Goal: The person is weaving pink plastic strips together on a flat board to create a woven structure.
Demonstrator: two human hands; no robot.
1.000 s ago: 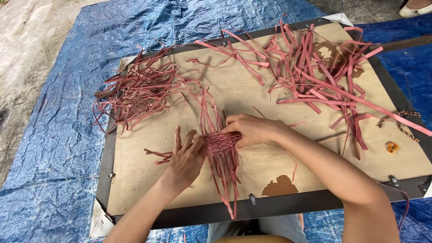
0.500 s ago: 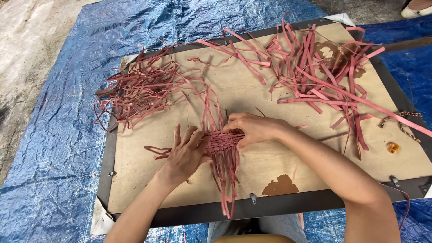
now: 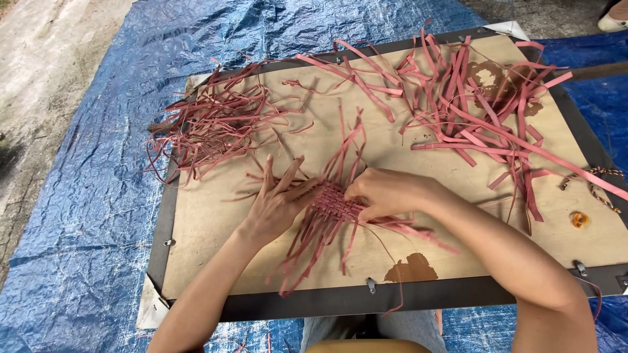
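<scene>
While I look down, my left hand [image 3: 275, 206] lies flat with fingers spread, pressing the woven patch [image 3: 333, 199] near the front middle of the wooden board [image 3: 216, 261]. My right hand [image 3: 386, 193] curls over its right edge, pinching strips. Beyond the patch lie 2 loose piles: thin strips [image 3: 209, 124] far left, wide strips [image 3: 471, 111] far right.

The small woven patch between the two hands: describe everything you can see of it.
The woven patch is a small, flat mat of reddish-pink strips interlaced in a checker weave, looking like thin flat ribbon or cane. It lies on the wooden board, near its middle. Loose strip ends fan out above and below it. The left hand lies flat with spread fingers on its left edge; the right hand curls over its right edge, hiding that part.
</scene>
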